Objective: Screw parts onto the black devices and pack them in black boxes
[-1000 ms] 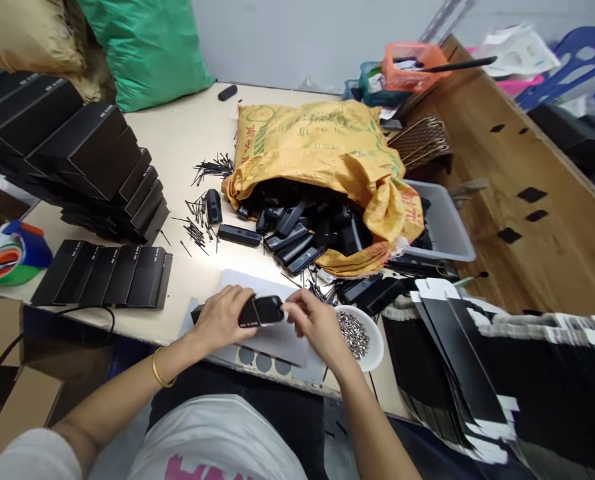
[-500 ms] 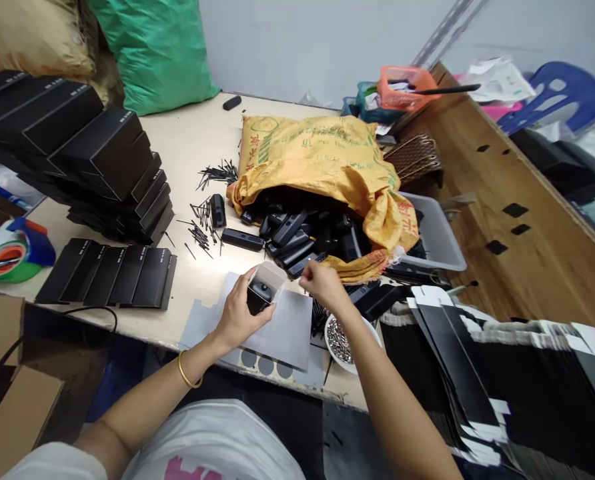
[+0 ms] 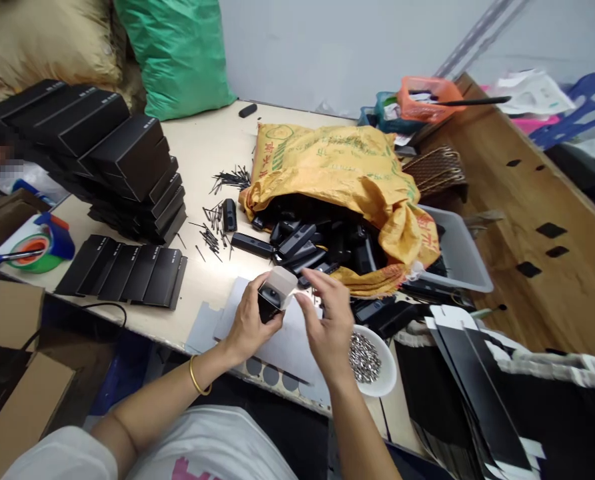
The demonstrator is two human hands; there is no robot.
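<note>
Your left hand (image 3: 251,323) is gripping an open black box (image 3: 272,297), a dark device inside; your right hand (image 3: 327,320) is hovering by its flap, fingers parted.

On our table (image 3: 202,143), the sack (image 3: 327,160) lies behind the bowl (image 3: 388,373); the box stack (image 3: 127,157) stands left.

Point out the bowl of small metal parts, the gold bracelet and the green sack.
White bowl (image 3: 389,373): head view, on its rim.
Gold bracelet (image 3: 193,377): head view, on its band.
Green sack (image 3: 182,63): head view, mid-front.
</note>
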